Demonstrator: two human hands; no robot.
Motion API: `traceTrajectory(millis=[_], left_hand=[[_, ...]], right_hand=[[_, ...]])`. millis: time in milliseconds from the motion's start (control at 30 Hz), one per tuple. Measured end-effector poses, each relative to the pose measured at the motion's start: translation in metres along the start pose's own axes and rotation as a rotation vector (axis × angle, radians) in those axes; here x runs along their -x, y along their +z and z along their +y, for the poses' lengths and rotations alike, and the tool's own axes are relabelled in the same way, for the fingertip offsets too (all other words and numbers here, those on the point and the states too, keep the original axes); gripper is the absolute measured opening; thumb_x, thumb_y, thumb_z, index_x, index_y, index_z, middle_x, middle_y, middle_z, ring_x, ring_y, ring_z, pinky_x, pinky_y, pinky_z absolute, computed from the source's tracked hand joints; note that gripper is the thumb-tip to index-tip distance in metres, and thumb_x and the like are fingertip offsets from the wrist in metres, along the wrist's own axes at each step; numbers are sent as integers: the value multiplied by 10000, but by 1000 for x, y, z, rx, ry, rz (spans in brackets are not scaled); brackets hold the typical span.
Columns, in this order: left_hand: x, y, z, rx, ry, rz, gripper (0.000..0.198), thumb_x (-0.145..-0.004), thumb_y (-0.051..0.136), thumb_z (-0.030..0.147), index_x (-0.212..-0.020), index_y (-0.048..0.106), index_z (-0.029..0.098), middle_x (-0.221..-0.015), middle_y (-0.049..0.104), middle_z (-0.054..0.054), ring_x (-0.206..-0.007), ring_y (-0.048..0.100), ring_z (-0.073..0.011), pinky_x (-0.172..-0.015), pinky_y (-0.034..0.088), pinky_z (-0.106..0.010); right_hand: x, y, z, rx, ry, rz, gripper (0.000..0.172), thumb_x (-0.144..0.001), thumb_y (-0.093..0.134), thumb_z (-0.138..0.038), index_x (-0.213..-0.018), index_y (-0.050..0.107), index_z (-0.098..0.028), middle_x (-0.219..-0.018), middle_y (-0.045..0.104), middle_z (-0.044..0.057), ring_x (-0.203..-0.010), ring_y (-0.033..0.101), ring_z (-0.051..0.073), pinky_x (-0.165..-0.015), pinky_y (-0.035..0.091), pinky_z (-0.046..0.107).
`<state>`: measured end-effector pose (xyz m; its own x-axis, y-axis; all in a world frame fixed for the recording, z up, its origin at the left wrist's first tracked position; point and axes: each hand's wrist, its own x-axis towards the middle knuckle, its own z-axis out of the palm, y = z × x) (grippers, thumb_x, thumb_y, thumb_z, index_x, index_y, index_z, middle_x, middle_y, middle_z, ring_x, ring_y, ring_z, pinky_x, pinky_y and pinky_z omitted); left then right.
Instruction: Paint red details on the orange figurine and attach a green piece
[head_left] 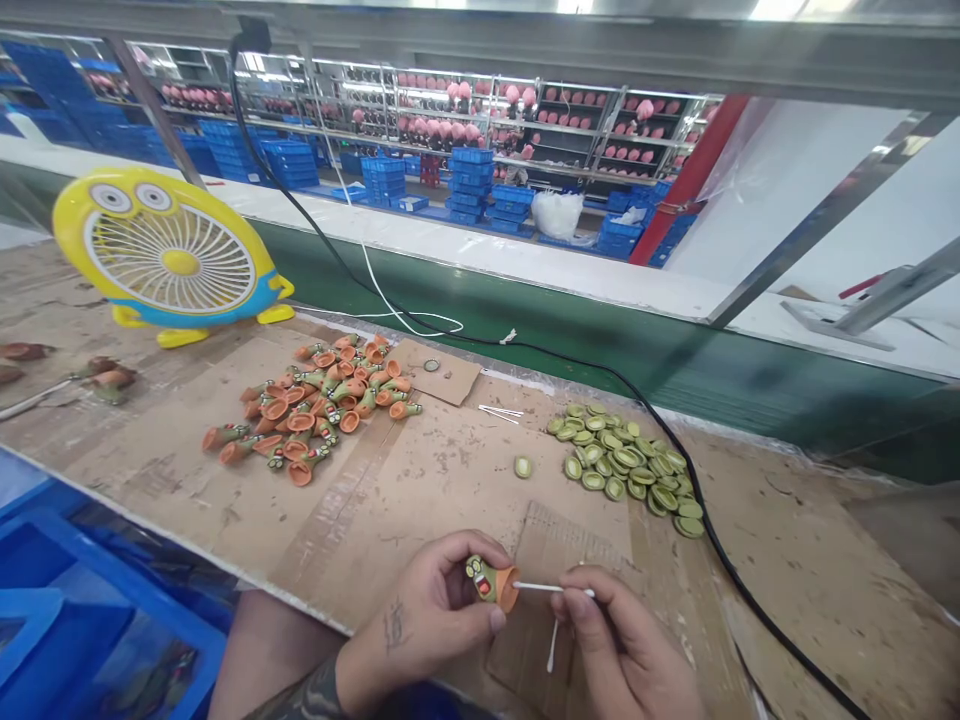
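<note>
Near the table's front edge, my left hand [442, 600] grips a small green and orange figurine [491, 583] with painted eyes and a red mouth. Its orange open end faces right. My right hand [622, 640] pinches a white cotton swab [540, 587], whose tip is at the rim of that opening; whether it touches cannot be made out. A second cotton swab [553, 648] points down from under the right fingers. Beyond my hands lies a lone green oval piece [523, 466]. A pile of similar figurines [322, 395] spreads to the left, and a heap of green oval pieces [630, 458] to the right.
Cardboard [450, 480] covers the table. A yellow fan [172, 255] stands back left. A black cable [720, 545] runs along the back and down the right side. Several white sticks [501, 412] lie mid-table. Blue bins [97, 610] sit below left; more figurines [109, 378] lie far left.
</note>
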<state>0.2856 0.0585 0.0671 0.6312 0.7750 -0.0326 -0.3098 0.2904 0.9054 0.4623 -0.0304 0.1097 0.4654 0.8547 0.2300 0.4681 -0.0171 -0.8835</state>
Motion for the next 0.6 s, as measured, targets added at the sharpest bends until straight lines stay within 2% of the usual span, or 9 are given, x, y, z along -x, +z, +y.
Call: traceTrajectory(millis=[200, 300, 600], left_hand=[[0, 0, 1, 42, -70, -32, 485, -780, 921, 451, -1079, 664, 169, -929, 594, -23, -798, 507, -120, -715, 403, -242], [0, 0, 4, 8, -95, -28, 508, -781, 905, 510, -1042, 661, 150, -873, 583, -13, -782, 497, -124, -710, 398, -246], [-1, -1, 12, -16, -153, -54, 517, -791, 864, 587, -958, 656, 144, -789, 634, -13, -652, 507, -100, -609, 400, -223]], right_hand=[[0, 2, 3, -25, 8, -10, 378, -1023, 587, -592, -890, 737, -272, -742, 707, -15, -660, 653, 157, -660, 506, 219], [0, 3, 1, -47, 10, 9, 352, -1017, 608, -583, -894, 748, -284, -735, 706, -28, -663, 646, 147, -655, 492, 207], [-1, 7, -4, -108, -59, -9, 282, -1037, 607, -486, -883, 737, -289, -736, 697, -38, -664, 639, 146, -662, 491, 209]])
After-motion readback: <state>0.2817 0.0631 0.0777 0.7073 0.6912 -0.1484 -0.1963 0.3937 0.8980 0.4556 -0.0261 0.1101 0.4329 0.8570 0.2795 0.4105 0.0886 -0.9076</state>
